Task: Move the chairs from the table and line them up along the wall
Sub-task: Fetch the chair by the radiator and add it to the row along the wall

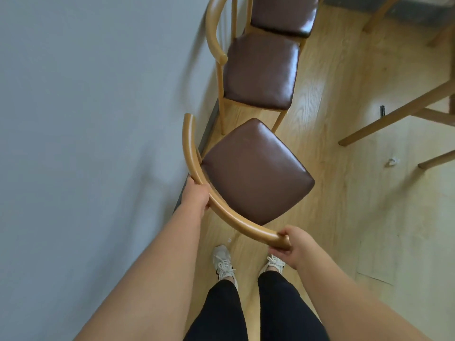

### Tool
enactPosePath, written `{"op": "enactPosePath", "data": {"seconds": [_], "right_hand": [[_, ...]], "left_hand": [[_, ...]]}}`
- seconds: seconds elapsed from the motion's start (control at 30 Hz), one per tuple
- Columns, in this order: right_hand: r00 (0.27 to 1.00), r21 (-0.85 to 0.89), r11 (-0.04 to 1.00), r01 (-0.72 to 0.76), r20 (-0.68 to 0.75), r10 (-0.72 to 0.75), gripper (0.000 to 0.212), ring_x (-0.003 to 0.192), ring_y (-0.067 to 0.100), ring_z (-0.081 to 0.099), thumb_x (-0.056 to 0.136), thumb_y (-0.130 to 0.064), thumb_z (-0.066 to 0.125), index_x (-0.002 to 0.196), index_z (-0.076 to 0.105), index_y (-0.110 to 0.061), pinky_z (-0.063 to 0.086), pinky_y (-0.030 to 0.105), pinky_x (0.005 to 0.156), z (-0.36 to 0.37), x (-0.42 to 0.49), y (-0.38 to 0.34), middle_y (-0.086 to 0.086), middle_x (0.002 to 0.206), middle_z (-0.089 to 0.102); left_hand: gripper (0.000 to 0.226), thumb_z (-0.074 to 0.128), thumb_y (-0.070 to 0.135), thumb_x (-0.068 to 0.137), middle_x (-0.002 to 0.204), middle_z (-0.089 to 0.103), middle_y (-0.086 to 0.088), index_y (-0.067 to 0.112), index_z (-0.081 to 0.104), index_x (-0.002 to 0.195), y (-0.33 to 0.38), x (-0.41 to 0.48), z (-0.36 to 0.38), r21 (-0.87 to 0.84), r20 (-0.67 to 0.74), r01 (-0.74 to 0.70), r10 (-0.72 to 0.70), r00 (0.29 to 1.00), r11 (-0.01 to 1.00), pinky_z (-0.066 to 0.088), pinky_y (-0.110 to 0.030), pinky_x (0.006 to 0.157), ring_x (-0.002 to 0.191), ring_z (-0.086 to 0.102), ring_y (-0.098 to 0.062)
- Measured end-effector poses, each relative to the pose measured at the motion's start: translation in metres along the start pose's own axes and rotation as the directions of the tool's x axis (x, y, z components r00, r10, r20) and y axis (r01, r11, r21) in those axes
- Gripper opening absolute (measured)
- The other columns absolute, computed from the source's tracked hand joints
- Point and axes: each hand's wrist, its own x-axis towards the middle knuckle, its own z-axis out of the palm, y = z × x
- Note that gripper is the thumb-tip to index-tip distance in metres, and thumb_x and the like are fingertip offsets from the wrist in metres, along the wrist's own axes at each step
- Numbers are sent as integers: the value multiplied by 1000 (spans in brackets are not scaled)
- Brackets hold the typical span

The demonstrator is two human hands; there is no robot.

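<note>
Holding the near chair [256,171] by its curved back rail [190,148]: left grip [195,196] clamped round the rail beside the wall [86,119], right grip [293,247] clamped on the rail's other end. Seat skewed to the wall, near the second chair [261,72]; third chair [285,13] beyond, both lined along the wall. Table legs [394,114] at right on wood floor [344,217].
</note>
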Motion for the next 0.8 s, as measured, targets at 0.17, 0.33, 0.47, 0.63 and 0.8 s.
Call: {"op": "enactPosePath", "data": {"seconds": [0.17,0.33,0.47,0.63,0.8], "right_hand": [[996,-283,957,65,71,-46,30,89,33,69,90,-5,60,117,48,-2,60,41,81,42,-11,16,23,91,57],[970,-596,767,238,184,-158,38,85,28,71,83,-8,69,118,54,-12,62,39,74,53,-13,14,16,101,59],[938,-814,468,344,272,-215,53,89,22,65,78,-4,73,125,55,-23,60,36,81,61,-11,13,5,99,58],[929,-788,493,369,319,-186,61,84,21,65,83,1,66,135,52,-26,59,34,82,79,-18,12,10,101,62],[908,-725,556,408,384,-166,61,75,17,59,87,1,63,140,49,-26,56,28,78,127,-27,12,9,98,61]], "left_hand": [[38,54,13,96,117,60,-9,14,49,133,9,13,-13,130,0,-88,88,996,988,49,-39,87,102,58,-27],[63,65,12,89,128,59,-11,17,37,146,-22,-11,-14,97,75,7,-14,997,995,51,-49,96,111,61,-31],[95,70,6,84,136,53,-10,36,11,152,-43,-24,4,112,114,53,-65,991,992,55,-51,89,114,61,-35],[93,68,3,84,129,56,-10,34,12,152,-31,-1,-6,210,41,32,-42,998,977,57,-51,84,103,63,-32],[84,66,9,86,111,55,-3,31,17,150,-1,32,-39,399,6,-46,48,999,916,59,-46,81,89,62,-26]]}}
